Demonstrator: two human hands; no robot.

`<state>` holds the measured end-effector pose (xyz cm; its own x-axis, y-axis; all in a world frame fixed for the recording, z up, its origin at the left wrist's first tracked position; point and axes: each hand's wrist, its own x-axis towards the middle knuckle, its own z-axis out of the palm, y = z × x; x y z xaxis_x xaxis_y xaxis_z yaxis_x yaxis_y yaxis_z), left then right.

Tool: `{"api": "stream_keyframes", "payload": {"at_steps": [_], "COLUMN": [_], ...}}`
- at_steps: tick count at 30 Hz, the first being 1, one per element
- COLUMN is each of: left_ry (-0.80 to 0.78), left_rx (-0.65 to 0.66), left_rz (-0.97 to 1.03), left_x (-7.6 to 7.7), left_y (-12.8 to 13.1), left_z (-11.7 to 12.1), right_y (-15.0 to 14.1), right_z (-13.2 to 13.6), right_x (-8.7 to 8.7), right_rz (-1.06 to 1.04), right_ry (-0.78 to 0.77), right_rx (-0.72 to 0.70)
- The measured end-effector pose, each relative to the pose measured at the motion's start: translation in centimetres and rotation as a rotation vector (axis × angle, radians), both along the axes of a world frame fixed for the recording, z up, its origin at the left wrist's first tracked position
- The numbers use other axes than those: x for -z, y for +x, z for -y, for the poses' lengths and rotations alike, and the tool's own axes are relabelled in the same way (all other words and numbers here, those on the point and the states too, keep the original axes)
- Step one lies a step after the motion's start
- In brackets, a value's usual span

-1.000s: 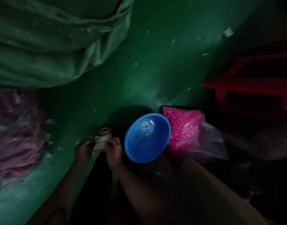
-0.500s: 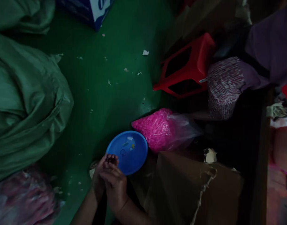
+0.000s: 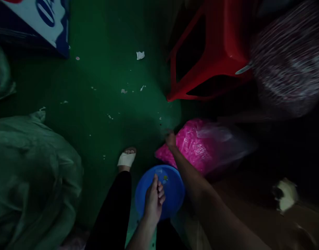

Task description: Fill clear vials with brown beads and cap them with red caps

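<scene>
My left hand [image 3: 154, 198] is over the blue basin [image 3: 176, 203], its fingers curled in and the thumb along the top. Whatever lies inside those fingers is hidden. A few small pieces, one of them yellow [image 3: 165, 177], rest in the basin. My right hand [image 3: 171, 138] is stretched forward past the basin, at the left end of a clear plastic bag of bright pink pieces [image 3: 193, 146]. Motion and dim light blur its fingers, and I cannot tell whether they touch the bag.
A red plastic stool [image 3: 213, 62] stands at the upper right, beside a person's patterned clothing [image 3: 292, 66]. Large green sacks [image 3: 36, 173] fill the left. A blue and white box [image 3: 42, 27] sits at the upper left. My sandalled foot [image 3: 126, 158] is on the green floor.
My hands were together at the basin's left edge, with small dark things in the fingers. Now they are apart: the right reaches forward to the pink bag, the left is over the basin.
</scene>
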<state>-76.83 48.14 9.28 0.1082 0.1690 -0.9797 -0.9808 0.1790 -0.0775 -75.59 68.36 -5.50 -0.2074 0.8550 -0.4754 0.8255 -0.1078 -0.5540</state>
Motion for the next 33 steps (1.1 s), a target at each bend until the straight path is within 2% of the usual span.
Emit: {"api": "stream_keyframes", "payload": {"at_steps": [3,5,7,8,10,11,13,16,17,19,21,23,25,28,31,33], "left_ry": [0.001,-0.007,-0.005,-0.011,-0.052,-0.077,-0.123,-0.16,-0.162,-0.148,-0.133,-0.119,-0.074,0.037,0.102,0.104], "left_rx": [0.149,0.204,0.238,0.246,0.234,0.217,0.178,0.09,0.052,0.004,0.041,0.138,0.245,0.42,0.6,0.659], "left_rz": [-0.062,-0.025,0.034,0.048,0.011,-0.029,-0.11,-0.208,-0.233,-0.259,-0.236,-0.184,-0.116,-0.037,0.042,0.034], "left_x": [1.2,2.6,4.2,4.9,5.8,5.9,5.7,4.6,4.2,3.7,3.5,3.4,3.4,3.4,3.5,3.7], "left_y": [-1.2,-2.4,-3.8,-4.5,-5.9,-6.5,-7.5,-9.0,-9.4,-9.9,-9.8,-9.1,-7.9,-6.3,-5.2,-4.5], "left_z": [-0.5,0.1,0.8,1.0,0.9,0.6,-0.5,-2.4,-3.1,-4.2,-5.0,-5.5,-5.6,-4.8,-3.6,-2.7], "right_y": [-1.5,-2.6,-3.8,-4.4,-5.4,-5.8,-6.2,-5.6,-5.2,-4.1,-3.1,-2.1,-1.1,0.3,1.1,1.0], "right_z": [-4.6,-5.8,-5.9,-5.5,-4.1,-3.1,-0.3,5.2,7.1,10.5,12.8,14.1,15.0,17.1,20.9,24.4], "right_x": [6.4,9.5,11.3,11.6,11.0,10.0,6.8,-0.3,-3.0,-8.1,-12.4,-15.4,-17.3,-19.0,-19.7,-19.3], "right_rz": [0.011,-0.003,-0.026,-0.041,-0.081,-0.109,-0.178,-0.297,-0.419,-0.514,-0.528,-0.524,-0.502,-0.399,-0.333,-0.345], "right_ry": [-0.061,-0.088,-0.107,-0.114,-0.127,-0.134,-0.16,-0.207,-0.227,-0.178,-0.121,-0.075,-0.037,-0.006,-0.046,-0.11], "right_rx": [0.078,0.122,0.163,0.183,0.216,0.227,0.238,0.256,0.288,0.311,0.201,0.178,0.304,0.66,1.02,1.156]}}
